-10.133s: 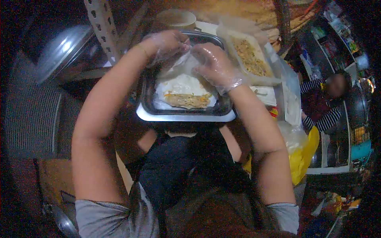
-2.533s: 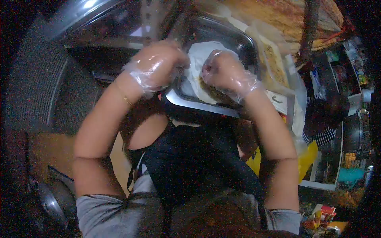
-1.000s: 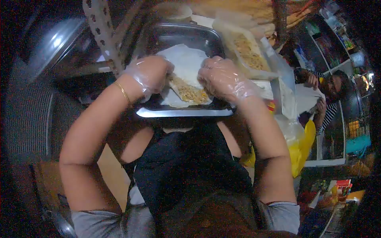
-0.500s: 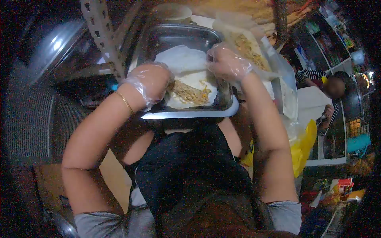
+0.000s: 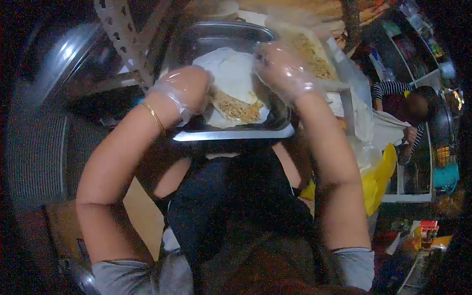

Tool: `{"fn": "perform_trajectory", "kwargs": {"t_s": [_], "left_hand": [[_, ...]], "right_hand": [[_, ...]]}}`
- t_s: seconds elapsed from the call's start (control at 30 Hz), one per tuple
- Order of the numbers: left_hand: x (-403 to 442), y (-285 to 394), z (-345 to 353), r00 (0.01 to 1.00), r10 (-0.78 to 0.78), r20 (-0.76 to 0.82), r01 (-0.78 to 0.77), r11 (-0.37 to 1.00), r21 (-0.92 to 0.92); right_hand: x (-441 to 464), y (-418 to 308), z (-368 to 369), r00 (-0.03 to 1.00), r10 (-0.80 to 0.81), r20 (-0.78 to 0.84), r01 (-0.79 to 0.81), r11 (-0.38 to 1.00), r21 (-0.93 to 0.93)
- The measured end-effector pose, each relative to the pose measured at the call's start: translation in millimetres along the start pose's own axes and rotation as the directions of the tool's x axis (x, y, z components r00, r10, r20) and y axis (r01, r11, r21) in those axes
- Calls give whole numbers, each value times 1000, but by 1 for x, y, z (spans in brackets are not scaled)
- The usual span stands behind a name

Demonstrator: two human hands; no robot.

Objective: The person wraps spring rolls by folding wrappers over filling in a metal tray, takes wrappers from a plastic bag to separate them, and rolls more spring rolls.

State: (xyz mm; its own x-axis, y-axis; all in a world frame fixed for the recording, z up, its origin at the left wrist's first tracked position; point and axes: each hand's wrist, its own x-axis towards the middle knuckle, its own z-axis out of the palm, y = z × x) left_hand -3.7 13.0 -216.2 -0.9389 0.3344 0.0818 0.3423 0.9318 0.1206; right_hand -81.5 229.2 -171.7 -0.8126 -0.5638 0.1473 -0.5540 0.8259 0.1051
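Observation:
A thin white wrapper [image 5: 228,69] lies spread in a deep metal tray [image 5: 236,134], with a strip of shredded brownish filling [image 5: 236,109] across its near part. My left hand [image 5: 184,91], in a clear plastic glove, is closed at the wrapper's left edge beside the filling; its fingertips are mostly hidden. My right hand [image 5: 282,69], gloved the same way and blurred by motion, has its fingers curled at the wrapper's far right edge. It appears to pinch that edge.
More shredded filling [image 5: 317,61] lies in a pale container beyond my right hand. A white box-like rack [image 5: 361,113] and a yellow plastic bag [image 5: 381,177] are at the right. Farther right sits a person in striped sleeves [image 5: 386,90]. A perforated metal post [image 5: 123,39] rises at the left.
The wrapper's far part, earlier gathered in a fold, now lies flatter and reaches farther back. My right hand has shifted slightly up; the whole view has tilted a little.

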Motion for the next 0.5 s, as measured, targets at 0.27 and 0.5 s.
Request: {"fn": "perform_trajectory", "kwargs": {"t_s": [0.27,0.5], "left_hand": [[11,-7,-3,987,-127,100,139,983,-118],[18,-21,3,978,-176,113,190,973,-132]], "right_hand": [[-36,-8,28,985,-149,-91,174,785,595],[-58,-42,17,965,-220,-144,255,920,297]]}}
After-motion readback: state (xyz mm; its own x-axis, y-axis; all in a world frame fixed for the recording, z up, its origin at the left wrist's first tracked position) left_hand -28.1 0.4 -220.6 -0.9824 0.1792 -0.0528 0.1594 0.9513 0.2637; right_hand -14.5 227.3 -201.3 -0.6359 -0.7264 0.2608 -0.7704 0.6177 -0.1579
